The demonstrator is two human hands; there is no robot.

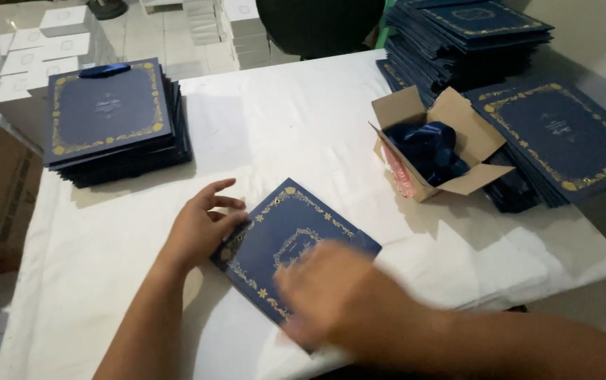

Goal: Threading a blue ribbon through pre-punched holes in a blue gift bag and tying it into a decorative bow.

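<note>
- A dark blue card folder [296,246] with a gold printed border lies flat on the white-covered worktop [275,127], at the near edge, tilted so that one corner points away from the person.
- The left hand [201,225] rests at the folder's left edge, fingers spread and flat, holding nothing; its fingertips touch the folder's corner, where small punched holes show.
- The right hand [338,295] lies over the folder's near right part, blurred; I cannot tell whether its fingers are spread or curled, or whether it grips anything.
- The folder looks light, thin and fairly stiff, probably smooth enough to slide on the cloth, so pinning one edge flat seems sensible.
- Its corners and gold print could crease or scuff; the edges are the safest hold.
- To the folder's far right stands an open cardboard box [433,144] of blue ribbon [429,151], beside stacks of like folders [563,134].
- To the folder's far left sits another stack [109,116].
</note>
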